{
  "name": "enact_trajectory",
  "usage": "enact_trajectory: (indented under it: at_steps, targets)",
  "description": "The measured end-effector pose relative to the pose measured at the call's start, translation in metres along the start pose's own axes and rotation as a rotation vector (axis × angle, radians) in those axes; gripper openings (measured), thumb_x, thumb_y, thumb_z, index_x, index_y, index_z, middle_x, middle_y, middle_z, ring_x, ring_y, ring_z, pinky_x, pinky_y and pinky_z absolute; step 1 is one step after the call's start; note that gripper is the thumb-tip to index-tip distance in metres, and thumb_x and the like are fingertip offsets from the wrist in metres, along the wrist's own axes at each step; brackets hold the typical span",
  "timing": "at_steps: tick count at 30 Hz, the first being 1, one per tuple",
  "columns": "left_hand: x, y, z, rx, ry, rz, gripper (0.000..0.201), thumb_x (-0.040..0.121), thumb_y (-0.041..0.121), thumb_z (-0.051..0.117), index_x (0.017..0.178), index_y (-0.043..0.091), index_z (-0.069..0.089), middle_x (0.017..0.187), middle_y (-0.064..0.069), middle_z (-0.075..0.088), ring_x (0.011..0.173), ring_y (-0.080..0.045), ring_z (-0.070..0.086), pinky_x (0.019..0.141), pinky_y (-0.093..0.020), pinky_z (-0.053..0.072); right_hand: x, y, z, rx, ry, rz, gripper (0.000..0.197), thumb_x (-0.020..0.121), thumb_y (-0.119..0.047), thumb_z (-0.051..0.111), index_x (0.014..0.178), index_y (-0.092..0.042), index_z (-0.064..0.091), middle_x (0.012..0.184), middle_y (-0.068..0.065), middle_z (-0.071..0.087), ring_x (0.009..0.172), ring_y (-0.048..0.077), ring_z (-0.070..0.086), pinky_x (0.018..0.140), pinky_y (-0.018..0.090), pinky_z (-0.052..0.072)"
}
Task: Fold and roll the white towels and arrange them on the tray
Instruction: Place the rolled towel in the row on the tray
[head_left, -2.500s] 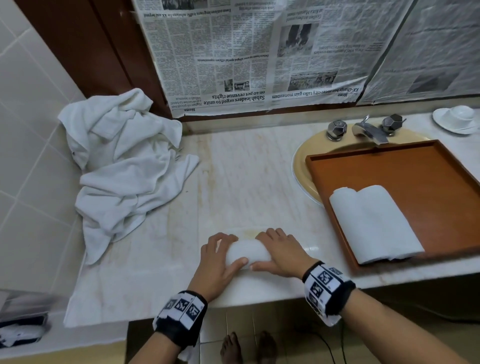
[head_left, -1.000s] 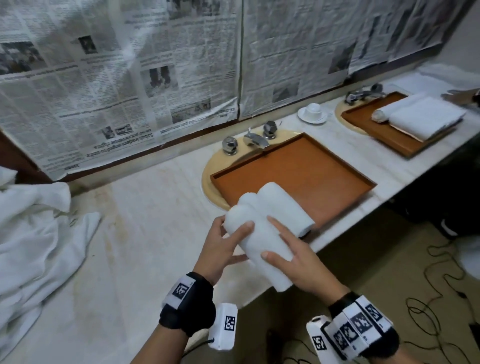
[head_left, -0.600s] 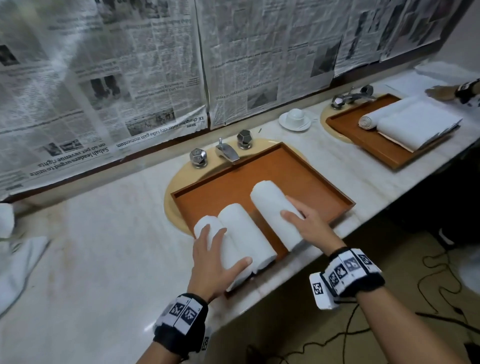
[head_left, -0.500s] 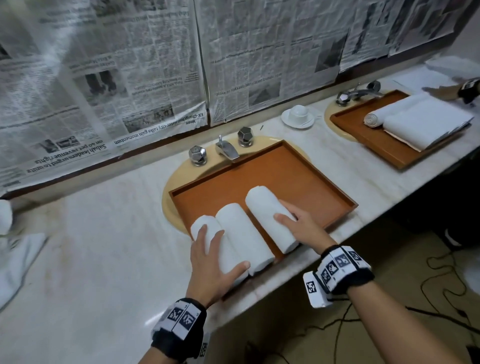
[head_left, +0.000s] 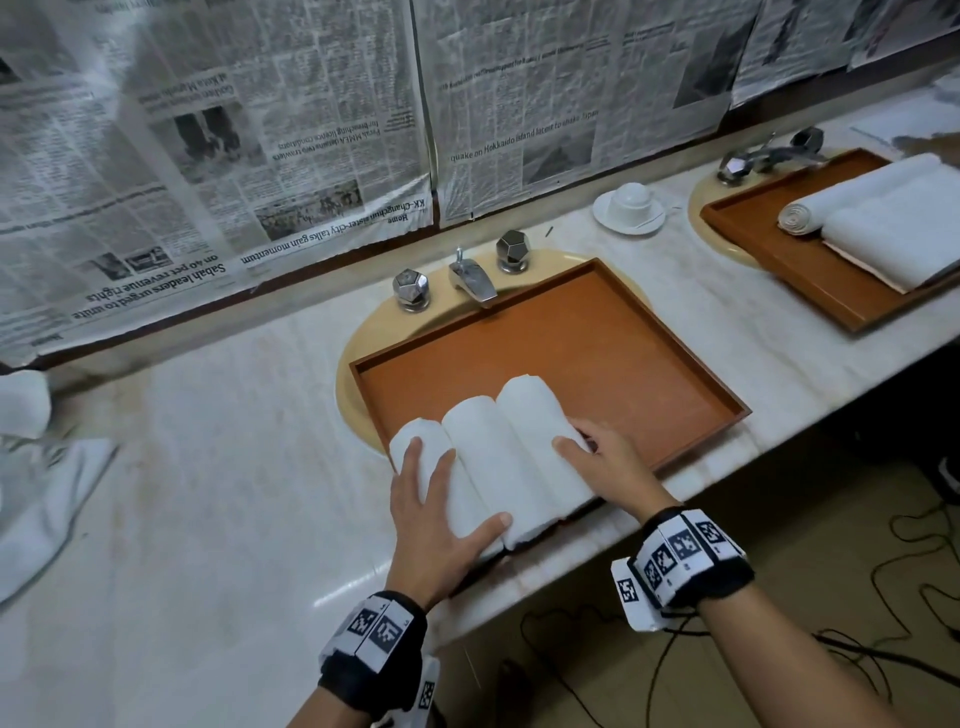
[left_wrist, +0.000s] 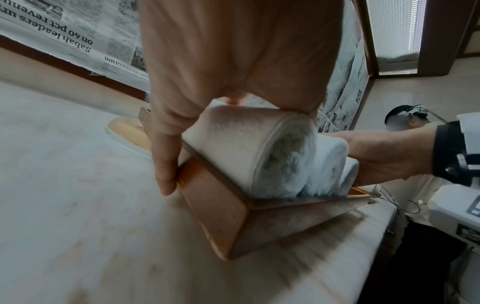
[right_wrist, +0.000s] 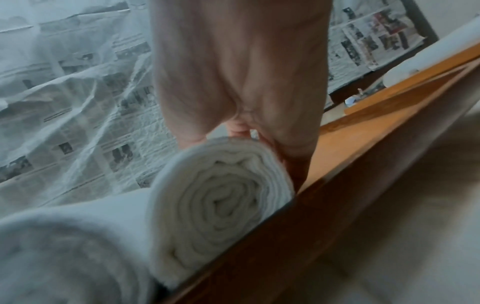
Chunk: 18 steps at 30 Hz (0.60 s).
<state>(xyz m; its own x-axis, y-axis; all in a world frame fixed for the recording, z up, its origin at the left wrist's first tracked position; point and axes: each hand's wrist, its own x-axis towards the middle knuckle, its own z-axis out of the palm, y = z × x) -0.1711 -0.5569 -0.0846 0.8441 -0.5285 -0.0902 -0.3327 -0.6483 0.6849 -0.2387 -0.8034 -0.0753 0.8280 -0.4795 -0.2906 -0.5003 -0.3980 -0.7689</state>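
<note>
Three rolled white towels lie side by side in the near left corner of the brown tray (head_left: 597, 343). My left hand (head_left: 436, 499) rests flat on the left roll (head_left: 423, 441), fingers straight and thumb against the middle roll (head_left: 493, 457). In the left wrist view the left roll (left_wrist: 246, 148) sits under the palm at the tray corner (left_wrist: 233, 222). My right hand (head_left: 597, 462) presses straight fingers against the right side of the right roll (head_left: 535, 421). The right wrist view shows the spiral end of the right roll (right_wrist: 221, 205) against the tray rim (right_wrist: 337, 205).
A heap of unfolded white towels (head_left: 31, 467) lies at the counter's left edge. The faucet (head_left: 470, 280) stands behind the tray, a cup on a saucer (head_left: 629, 205) to its right. A second tray (head_left: 810, 275) with towels sits far right. Cables lie on the floor.
The new roll was carried from the counter to the tray. In the last half second my right hand pushed the right roll against the middle one, closing the gap. My left hand stays on the left roll.
</note>
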Motion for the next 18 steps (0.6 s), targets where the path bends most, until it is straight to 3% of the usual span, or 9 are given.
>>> enact_trajectory:
  at_steps: [2,5,8,11,14,18]
  targets:
    - [0.002,0.000,0.000,-0.005,-0.003,-0.011,0.104,0.064,0.088,0.051,0.151,0.036,0.026,0.159,0.020,-0.019,0.150,-0.013,-0.009,0.120,-0.036,0.002,0.002,-0.001,-0.002,-0.014,0.002,0.015,0.034,0.093,-0.042,0.059,0.125,-0.030,0.063,0.107,-0.011,0.058,0.104,0.016,0.057,0.091,0.042,0.051]
    - [0.003,0.000,0.000,-0.013,0.000,-0.022,0.105,0.063,0.088,0.052,0.151,0.036,0.026,0.160,0.020,-0.018,0.150,-0.015,-0.010,0.123,-0.040,0.004,0.002,-0.002,-0.002,-0.087,-0.033,0.044,0.040,0.087,-0.056,0.051,0.117,-0.031,0.063,0.106,-0.010,0.057,0.105,0.020,0.054,0.092,0.048,0.050]
    - [0.003,0.000,0.000,-0.031,0.000,-0.031,0.105,0.062,0.088,0.052,0.150,0.036,0.028,0.159,0.021,-0.016,0.150,-0.014,-0.009,0.124,-0.040,0.004,0.002,-0.005,-0.004,-0.111,-0.056,0.072,0.052,0.082,-0.065,0.045,0.119,-0.032,0.062,0.112,-0.008,0.057,0.117,0.025,0.051,0.097,0.053,0.047]
    - [0.002,0.000,-0.001,-0.062,0.014,-0.021,0.099,0.066,0.085,0.052,0.150,0.037,0.029,0.159,0.023,-0.015,0.150,-0.012,-0.008,0.124,-0.040,0.006,-0.006,-0.021,-0.006,-0.168,-0.037,0.083,0.054,0.092,-0.059,0.049,0.138,-0.030,0.052,0.132,0.000,0.051,0.135,0.029,0.038,0.105,0.049,0.039]
    - [-0.001,-0.002,-0.006,-0.111,0.038,-0.031,0.091,0.074,0.080,0.053,0.151,0.039,0.027,0.158,0.026,-0.014,0.151,-0.010,-0.005,0.124,-0.042,0.011,-0.014,-0.035,-0.007,-0.217,0.025,0.060,0.068,0.096,-0.057,0.050,0.152,-0.022,0.035,0.156,0.001,0.032,0.143,0.021,0.029,0.111,0.043,0.031]
    - [-0.008,-0.011,-0.028,-0.193,0.074,-0.043,0.078,0.083,0.069,0.060,0.149,0.043,0.028,0.157,0.030,-0.004,0.150,-0.009,0.005,0.123,-0.043,0.019,-0.023,-0.062,0.001,-0.298,0.094,-0.129,0.066,0.095,-0.058,0.050,0.149,-0.022,0.038,0.149,-0.006,0.036,0.135,0.017,0.039,0.107,0.040,0.037]
